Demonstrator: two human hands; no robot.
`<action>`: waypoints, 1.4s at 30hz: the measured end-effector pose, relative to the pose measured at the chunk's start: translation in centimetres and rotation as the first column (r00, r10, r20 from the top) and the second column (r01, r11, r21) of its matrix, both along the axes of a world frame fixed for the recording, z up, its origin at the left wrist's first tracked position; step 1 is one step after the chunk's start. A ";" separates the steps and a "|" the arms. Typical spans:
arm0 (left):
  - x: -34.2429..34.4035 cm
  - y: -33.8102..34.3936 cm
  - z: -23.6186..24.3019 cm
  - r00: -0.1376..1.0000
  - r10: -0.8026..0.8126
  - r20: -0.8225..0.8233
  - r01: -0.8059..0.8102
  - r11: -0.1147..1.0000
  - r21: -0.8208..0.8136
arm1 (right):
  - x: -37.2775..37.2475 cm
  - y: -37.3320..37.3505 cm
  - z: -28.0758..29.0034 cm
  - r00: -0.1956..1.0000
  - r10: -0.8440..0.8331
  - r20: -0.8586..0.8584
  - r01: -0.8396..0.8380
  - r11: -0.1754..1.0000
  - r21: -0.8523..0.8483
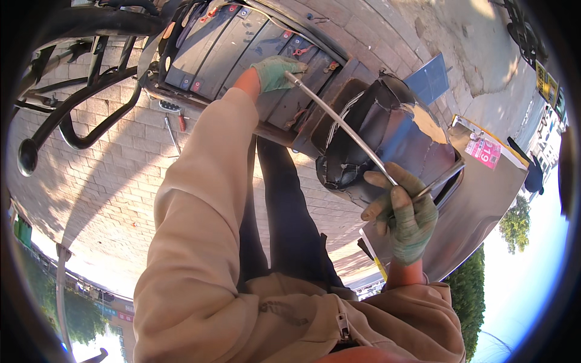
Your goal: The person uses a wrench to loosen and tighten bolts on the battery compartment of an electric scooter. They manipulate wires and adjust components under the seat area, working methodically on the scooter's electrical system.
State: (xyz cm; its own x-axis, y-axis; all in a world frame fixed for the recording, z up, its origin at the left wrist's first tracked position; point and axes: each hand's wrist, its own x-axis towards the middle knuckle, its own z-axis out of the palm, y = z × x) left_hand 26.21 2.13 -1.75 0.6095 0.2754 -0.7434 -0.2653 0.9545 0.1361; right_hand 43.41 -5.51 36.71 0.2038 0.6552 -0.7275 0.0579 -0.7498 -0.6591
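Note:
My left hand [275, 74], in a green glove, is closed at the upper end of a long silver metal rod [339, 121], over the grey slatted deck [233, 48] of a vehicle, which has several small coloured terminal-like fittings. My right hand [404, 215], in a stained green glove, grips the rod's lower end, with some fingers curled and others partly raised. A shorter metal bar [443, 177] sticks out to the right from that hand; whether it joins the rod is unclear. Beneath the rod is a torn black padded seat [357, 160].
Black tubular framework [85, 139] stands at left. Tools [180, 121] lie on the brick paving [121, 175] beside the deck. A blue panel [426, 78] is behind the seat. A metal panel [490, 187] with a pink sign is at right, with parked vehicles [532, 48] beyond.

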 end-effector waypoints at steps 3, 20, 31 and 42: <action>-0.6 -0.7 -0.4 1.000 -0.003 -0.028 0.004 1.000 0.028 | 1.3 3.8 0.0 0.980 0.015 0.196 -0.048 0.985 0.167; 5.3 3.6 -0.8 0.847 0.408 -0.340 -0.286 0.889 0.357 | 6.3 17.8 -18.1 0.877 -0.381 -0.292 0.470 0.809 0.355; 1.9 -5.6 3.9 0.920 0.204 -0.335 -0.065 0.922 0.382 | 6.4 17.5 -19.4 0.868 -0.393 -0.305 0.478 0.829 0.291; -1.2 -9.6 5.0 0.933 0.250 -0.260 -0.126 0.901 0.416 | 8.9 17.4 -21.5 0.883 -0.293 -0.366 0.406 0.869 0.283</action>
